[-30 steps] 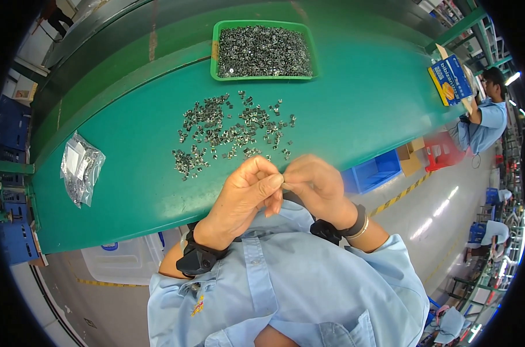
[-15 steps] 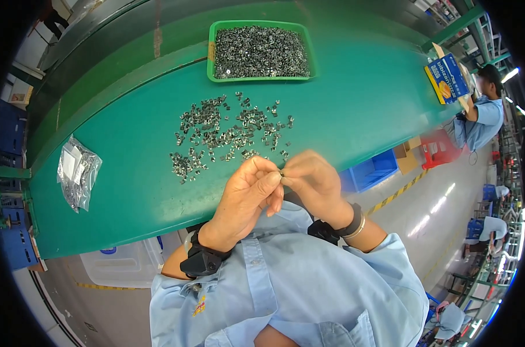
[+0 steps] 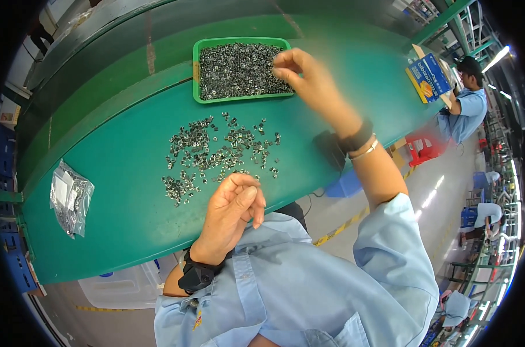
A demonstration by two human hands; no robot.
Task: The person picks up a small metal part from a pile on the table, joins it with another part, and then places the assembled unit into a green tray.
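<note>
My left hand point(image 3: 230, 211) is above the bench's near edge, just below the loose parts. Its fingers are curled and the thumb is pressed to the index finger; whatever may lie between them is too small to make out. My right hand point(image 3: 308, 78) is stretched out over the right rim of a green tray point(image 3: 242, 99). Its thumb and index finger are a little apart, and no part shows between them. Heaped in the tray are many small metal-and-black parts point(image 3: 239, 72). Similar small parts point(image 3: 193, 139) are scattered on the green bench top between the tray and my left hand.
A clear plastic bag point(image 3: 71, 199) with parts and a white label lies at the bench's left. A blue-and-yellow box point(image 3: 429, 78) stands at the far right, near a seated co-worker point(image 3: 468, 110). Below the bench are a blue bin point(image 3: 344, 186) and a clear plastic box point(image 3: 120, 286).
My right hand has left my left hand and moved up and right to the tray, its pinch loosened. The left hand stays near the bench edge. The whole view has shifted slightly.
</note>
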